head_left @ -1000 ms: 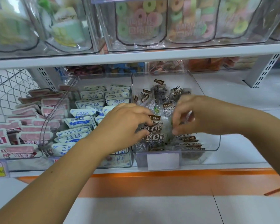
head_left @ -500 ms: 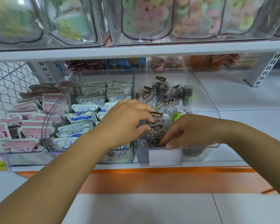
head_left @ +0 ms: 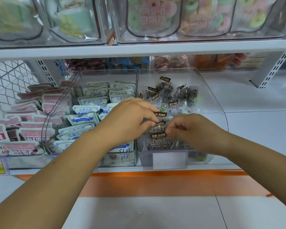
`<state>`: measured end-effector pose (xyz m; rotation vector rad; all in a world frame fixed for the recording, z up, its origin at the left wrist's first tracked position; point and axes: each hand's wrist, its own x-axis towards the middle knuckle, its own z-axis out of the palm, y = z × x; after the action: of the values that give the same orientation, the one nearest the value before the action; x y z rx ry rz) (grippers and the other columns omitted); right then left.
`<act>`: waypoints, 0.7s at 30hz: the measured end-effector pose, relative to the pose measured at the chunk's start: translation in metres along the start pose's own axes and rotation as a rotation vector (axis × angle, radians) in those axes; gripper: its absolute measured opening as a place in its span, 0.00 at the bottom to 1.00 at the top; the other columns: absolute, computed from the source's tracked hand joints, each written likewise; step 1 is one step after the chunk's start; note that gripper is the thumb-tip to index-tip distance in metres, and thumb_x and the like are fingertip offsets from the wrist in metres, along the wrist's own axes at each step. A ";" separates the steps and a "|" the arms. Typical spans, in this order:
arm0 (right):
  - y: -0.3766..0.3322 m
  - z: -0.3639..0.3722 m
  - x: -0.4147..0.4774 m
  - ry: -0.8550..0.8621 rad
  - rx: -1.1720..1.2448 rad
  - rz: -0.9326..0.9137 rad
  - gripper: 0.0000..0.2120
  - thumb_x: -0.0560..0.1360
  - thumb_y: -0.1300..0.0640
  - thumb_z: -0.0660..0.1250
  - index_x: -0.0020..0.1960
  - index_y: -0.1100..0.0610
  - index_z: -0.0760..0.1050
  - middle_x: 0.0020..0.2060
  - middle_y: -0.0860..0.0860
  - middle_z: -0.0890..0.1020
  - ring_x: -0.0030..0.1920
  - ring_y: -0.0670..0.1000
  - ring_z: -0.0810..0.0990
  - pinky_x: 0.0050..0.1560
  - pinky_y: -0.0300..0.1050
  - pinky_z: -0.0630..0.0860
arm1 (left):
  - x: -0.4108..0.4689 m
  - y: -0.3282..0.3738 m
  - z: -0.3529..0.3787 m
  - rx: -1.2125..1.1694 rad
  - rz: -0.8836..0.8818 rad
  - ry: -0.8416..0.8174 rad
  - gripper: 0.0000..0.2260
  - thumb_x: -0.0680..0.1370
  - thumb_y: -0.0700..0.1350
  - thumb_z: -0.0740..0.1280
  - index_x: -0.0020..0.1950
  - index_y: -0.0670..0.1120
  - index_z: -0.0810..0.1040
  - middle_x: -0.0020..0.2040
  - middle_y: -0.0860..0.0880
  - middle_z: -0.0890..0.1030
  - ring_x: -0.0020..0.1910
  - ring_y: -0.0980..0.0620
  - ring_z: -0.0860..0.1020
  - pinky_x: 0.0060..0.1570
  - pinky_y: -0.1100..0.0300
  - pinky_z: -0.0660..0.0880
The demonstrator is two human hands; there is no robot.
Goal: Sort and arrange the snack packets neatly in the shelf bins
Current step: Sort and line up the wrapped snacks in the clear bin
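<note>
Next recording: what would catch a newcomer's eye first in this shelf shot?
Both hands meet mid-frame: the left hand and right hand pinch at the dark plum packets in the right-hand clear bin. Left of it, blue-and-white packets fill the next bin in rows, with pink packets further left. Overhead, bags of pastel ring candies line the upper shelf.

Open shelf surface (head_left: 257, 126) right of the clear bin (head_left: 211, 100) gives room; the upper shelf (head_left: 155, 49) limits height above.
</note>
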<state>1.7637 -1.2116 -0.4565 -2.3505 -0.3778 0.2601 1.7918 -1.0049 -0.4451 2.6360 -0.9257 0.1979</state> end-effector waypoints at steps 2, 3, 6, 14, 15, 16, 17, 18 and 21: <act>0.001 0.005 0.001 -0.062 -0.041 0.022 0.06 0.75 0.47 0.68 0.41 0.44 0.81 0.31 0.40 0.80 0.29 0.40 0.75 0.34 0.37 0.72 | 0.001 0.002 0.000 0.024 0.010 -0.023 0.05 0.75 0.50 0.71 0.50 0.56 0.85 0.59 0.60 0.79 0.59 0.58 0.73 0.63 0.60 0.62; 0.000 0.006 0.002 -0.092 -0.057 0.035 0.05 0.75 0.45 0.68 0.42 0.43 0.82 0.33 0.40 0.82 0.32 0.40 0.77 0.37 0.38 0.75 | 0.001 0.002 0.000 0.040 0.021 -0.029 0.05 0.74 0.52 0.71 0.49 0.57 0.85 0.59 0.60 0.78 0.59 0.57 0.73 0.61 0.61 0.61; -0.010 -0.009 -0.002 -0.213 -0.093 0.035 0.09 0.75 0.41 0.65 0.39 0.40 0.80 0.31 0.39 0.80 0.32 0.39 0.76 0.38 0.35 0.73 | -0.001 0.006 -0.002 0.080 0.017 -0.070 0.14 0.73 0.61 0.68 0.55 0.59 0.82 0.62 0.61 0.75 0.61 0.57 0.70 0.61 0.61 0.59; -0.009 -0.063 -0.024 -0.358 -0.428 0.072 0.15 0.74 0.47 0.69 0.61 0.41 0.77 0.52 0.35 0.80 0.49 0.36 0.78 0.55 0.33 0.74 | -0.005 0.018 0.000 0.217 0.055 -0.144 0.33 0.70 0.69 0.66 0.73 0.64 0.62 0.71 0.65 0.66 0.69 0.60 0.63 0.66 0.61 0.55; -0.010 -0.058 -0.025 -0.352 -0.509 0.048 0.13 0.76 0.48 0.67 0.60 0.41 0.78 0.52 0.36 0.80 0.49 0.37 0.77 0.52 0.31 0.73 | -0.005 0.019 0.000 0.227 0.059 -0.152 0.35 0.70 0.68 0.66 0.74 0.64 0.57 0.71 0.64 0.66 0.70 0.59 0.62 0.67 0.61 0.55; -0.010 -0.055 -0.025 -0.335 -0.576 0.023 0.11 0.78 0.50 0.65 0.59 0.42 0.79 0.51 0.36 0.80 0.47 0.38 0.76 0.48 0.30 0.71 | -0.004 0.021 0.001 0.235 0.055 -0.165 0.36 0.71 0.68 0.65 0.75 0.65 0.54 0.72 0.64 0.65 0.70 0.59 0.63 0.68 0.61 0.56; -0.010 -0.053 -0.025 -0.323 -0.628 0.015 0.11 0.79 0.51 0.62 0.58 0.42 0.80 0.50 0.37 0.80 0.45 0.39 0.75 0.44 0.29 0.70 | -0.004 0.023 0.002 0.234 0.048 -0.179 0.36 0.72 0.67 0.65 0.75 0.65 0.54 0.71 0.64 0.66 0.70 0.58 0.64 0.67 0.61 0.57; -0.011 -0.054 -0.026 -0.325 -0.663 0.028 0.12 0.80 0.51 0.61 0.58 0.42 0.80 0.50 0.37 0.79 0.42 0.39 0.74 0.42 0.28 0.68 | -0.002 0.025 0.002 0.228 0.049 -0.188 0.33 0.72 0.67 0.65 0.74 0.65 0.56 0.71 0.63 0.68 0.68 0.58 0.66 0.66 0.62 0.58; -0.012 -0.060 -0.029 -0.387 -0.649 0.078 0.13 0.80 0.51 0.60 0.60 0.39 0.78 0.55 0.35 0.79 0.46 0.37 0.75 0.48 0.30 0.71 | 0.001 0.028 -0.001 0.213 0.050 -0.239 0.27 0.73 0.65 0.66 0.71 0.65 0.64 0.67 0.65 0.71 0.64 0.58 0.70 0.62 0.63 0.60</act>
<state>1.7517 -1.2508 -0.4032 -2.9540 -0.6294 0.7268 1.7748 -1.0259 -0.4367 2.8801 -1.1032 -0.0089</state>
